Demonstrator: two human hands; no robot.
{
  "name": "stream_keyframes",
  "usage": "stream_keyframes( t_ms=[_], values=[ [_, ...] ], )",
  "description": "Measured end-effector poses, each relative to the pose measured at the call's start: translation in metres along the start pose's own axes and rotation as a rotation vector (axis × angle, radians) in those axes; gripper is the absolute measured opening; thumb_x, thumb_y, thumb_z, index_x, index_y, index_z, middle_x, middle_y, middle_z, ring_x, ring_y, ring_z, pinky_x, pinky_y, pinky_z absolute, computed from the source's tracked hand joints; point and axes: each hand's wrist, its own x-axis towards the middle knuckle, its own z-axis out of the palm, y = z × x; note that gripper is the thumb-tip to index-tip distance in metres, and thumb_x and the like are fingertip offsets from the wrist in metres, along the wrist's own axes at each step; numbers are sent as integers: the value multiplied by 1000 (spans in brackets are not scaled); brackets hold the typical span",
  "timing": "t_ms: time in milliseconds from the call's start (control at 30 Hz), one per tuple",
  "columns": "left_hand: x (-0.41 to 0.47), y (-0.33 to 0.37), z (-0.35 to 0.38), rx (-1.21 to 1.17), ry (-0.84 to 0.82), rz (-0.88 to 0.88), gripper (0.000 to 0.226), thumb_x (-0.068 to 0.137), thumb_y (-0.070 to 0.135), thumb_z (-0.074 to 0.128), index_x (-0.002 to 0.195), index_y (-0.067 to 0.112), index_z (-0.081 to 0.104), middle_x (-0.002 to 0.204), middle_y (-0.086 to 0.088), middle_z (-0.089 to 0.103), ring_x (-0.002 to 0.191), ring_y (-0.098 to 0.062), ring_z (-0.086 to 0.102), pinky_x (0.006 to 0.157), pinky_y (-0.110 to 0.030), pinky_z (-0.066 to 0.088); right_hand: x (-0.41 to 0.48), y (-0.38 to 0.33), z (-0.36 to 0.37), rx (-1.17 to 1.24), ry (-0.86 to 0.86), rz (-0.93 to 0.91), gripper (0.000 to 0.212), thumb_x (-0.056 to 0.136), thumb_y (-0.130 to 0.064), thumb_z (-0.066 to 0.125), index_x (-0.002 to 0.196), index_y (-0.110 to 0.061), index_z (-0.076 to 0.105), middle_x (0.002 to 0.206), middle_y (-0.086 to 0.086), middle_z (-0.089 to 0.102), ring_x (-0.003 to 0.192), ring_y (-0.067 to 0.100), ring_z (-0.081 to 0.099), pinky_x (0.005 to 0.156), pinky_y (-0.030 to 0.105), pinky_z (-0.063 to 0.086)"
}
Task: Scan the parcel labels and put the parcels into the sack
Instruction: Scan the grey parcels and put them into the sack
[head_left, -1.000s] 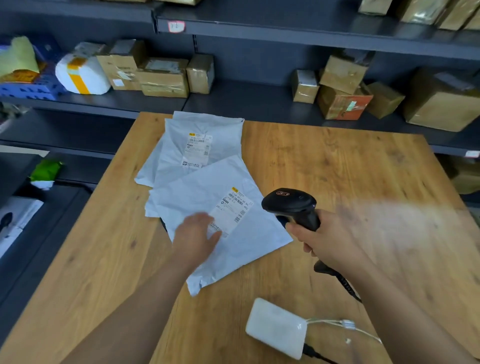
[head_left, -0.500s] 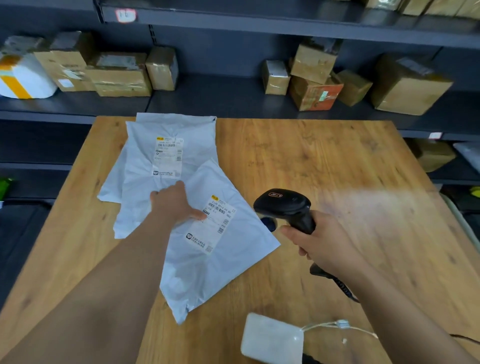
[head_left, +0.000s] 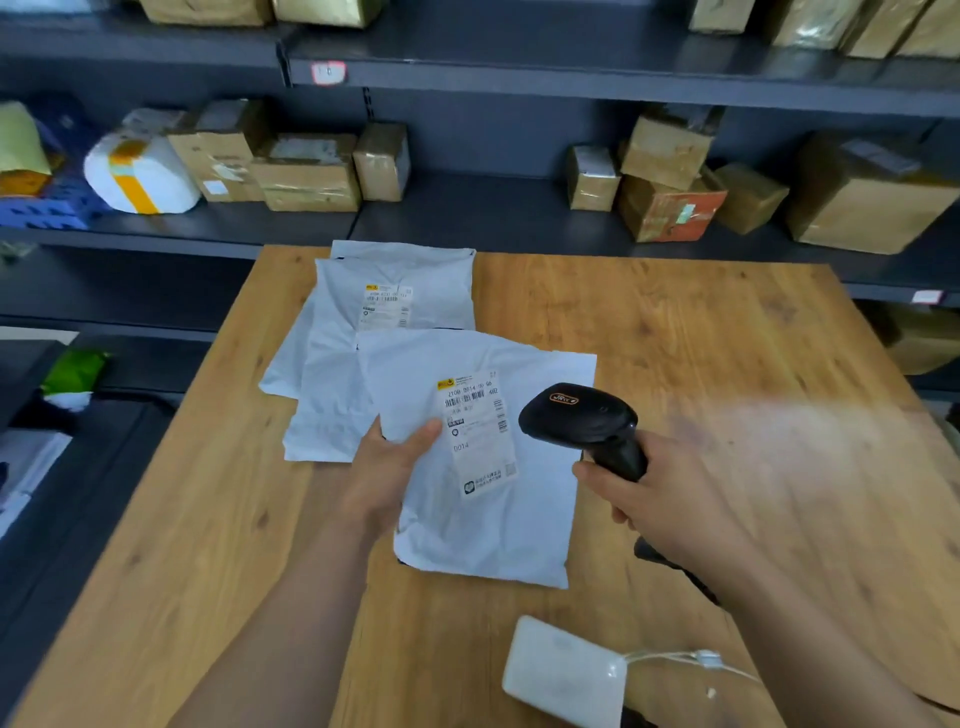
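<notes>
Parcel: white mailer (head_left: 493, 519) at frame centre over the table (head_left: 675, 338), label (head_left: 478, 431) facing up.
Left hand (head_left: 387, 473): pinches the mailer's left edge — thumb on top, beside the label.
Right hand (head_left: 654, 493): fingers wrapped round the black scanner (head_left: 582, 421) — its head just right of the label.
Other parcels (head_left: 363, 322): overlapping, upper centre of the table.

- The label (head_left: 480, 431) on the near white parcel (head_left: 519, 530) reads "0014" alone, and again in the number line above its barcode (other digits uncertain).
- The black scanner (head_left: 576, 415) carries an orange logo, letters unclear.
- The far label (head_left: 387, 306) is too blurred to read.
</notes>
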Motion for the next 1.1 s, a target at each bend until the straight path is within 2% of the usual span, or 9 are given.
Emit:
stream_keyframes(
  t_ms=[100, 200, 300, 400, 600, 867, 1000, 1100],
  values=[
    [-13, -9, 2, -107, -17, -51, 37, 91, 16, 61, 127, 9, 58, 120, -11, 68, 110, -28, 65, 95, -46, 51, -11, 0, 0, 22, -9, -26, 17, 84, -26, 70, 89, -12, 61, 58, 8, 53, 51, 19, 45, 44, 29, 37],
    [-23, -13, 3, -158, -12, -66, 36, 92, 17, 61, 127, 10, 57, 119, -9, 68, 110, -26, 66, 95, -44, 51, -20, 1, -3, 2, -28, -69, 16, 83, -28, 70, 86, -15, 62, 59, 9, 57, 51, 17, 51, 51, 35, 43],
    [-27, -16, 2, -177, 8, -70, 36, 92, 18, 62, 127, 11, 57, 118, -8, 69, 110, -26, 65, 97, -44, 50, -27, 3, -4, -18, -41, -94, 17, 83, -30, 71, 84, -16, 61, 56, 7, 59, 50, 16, 52, 53, 36, 46],
    [-30, -18, 3, -183, 21, -64, 36, 92, 18, 61, 128, 12, 56, 119, -6, 69, 112, -26, 64, 97, -44, 49, -33, 3, -6, -29, -35, -105, 19, 84, -29, 70, 83, -14, 60, 57, 7, 58, 48, 13, 51, 52, 34, 46],
    [-35, -19, 5, -199, 31, -54, 37, 91, 19, 62, 128, 16, 56, 119, -4, 69, 109, -24, 66, 86, -40, 54, -38, 5, -8, -25, -33, -99, 24, 85, -30, 70, 74, -15, 55, 55, 7, 58, 50, 22, 50, 51, 35, 44],
    [-35, -20, 8, -172, 15, -45, 39, 91, 22, 63, 130, 17, 56, 122, -3, 68, 111, -24, 65, 94, -43, 51, -39, 7, -11, -32, -36, -109, 27, 85, -30, 70, 70, -14, 54, 51, 4, 56, 47, 21, 48, 51, 35, 44],
    [-34, -20, 9, -177, 18, -62, 42, 89, 24, 66, 129, 16, 56, 121, -4, 68, 110, -23, 65, 93, -41, 52, -40, 7, -12, -83, -29, -136, 31, 84, -30, 70, 70, -10, 52, 50, 2, 56, 41, 10, 48, 50, 30, 42],
    [-35, -19, 10, -191, 1, -63, 39, 88, 22, 66, 125, 12, 59, 119, -7, 69, 111, -25, 65, 94, -41, 51, -41, 6, -13, -95, -23, -139, 32, 84, -30, 70, 69, -11, 50, 48, 1, 55, 40, 10, 47, 50, 30, 41]
  ],
)
